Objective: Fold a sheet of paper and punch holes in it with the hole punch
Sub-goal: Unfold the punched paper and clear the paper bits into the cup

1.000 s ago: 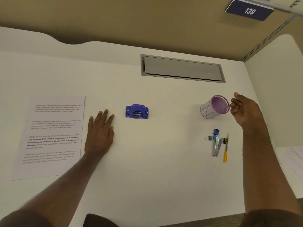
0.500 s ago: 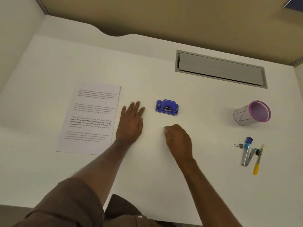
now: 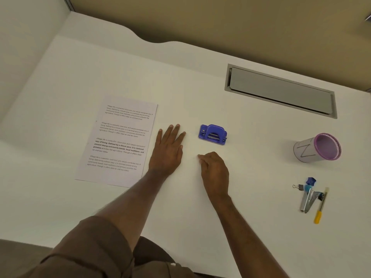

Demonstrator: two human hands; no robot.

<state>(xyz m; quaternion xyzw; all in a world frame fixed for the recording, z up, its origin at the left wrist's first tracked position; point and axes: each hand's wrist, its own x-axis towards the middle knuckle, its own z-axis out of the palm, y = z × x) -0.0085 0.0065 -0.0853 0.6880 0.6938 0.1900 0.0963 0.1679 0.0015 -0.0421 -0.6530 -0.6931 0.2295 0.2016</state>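
The left hand (image 3: 167,149) lies flat on the desk (image 3: 200,207), fingers straight, holding nothing. The right hand (image 3: 215,172) rests loosely curled, empty. The hole punch (image 3: 213,134) sits at twelve o'clock of it, the printed sheet (image 3: 118,143) unfolded at nine of the left hand. At three o'clock, a pink-rimmed cup (image 3: 317,147) lies tipped; its inside looks empty.

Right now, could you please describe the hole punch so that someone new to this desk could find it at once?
Start at the long grey cable hatch set into the white desk, then come toward the person. The small blue plastic hole punch sits just ahead of the two hands, between the printed sheet of paper and the pink-rimmed cup. It stands alone, squat and arched, unlike the slim clutter nearer the right.
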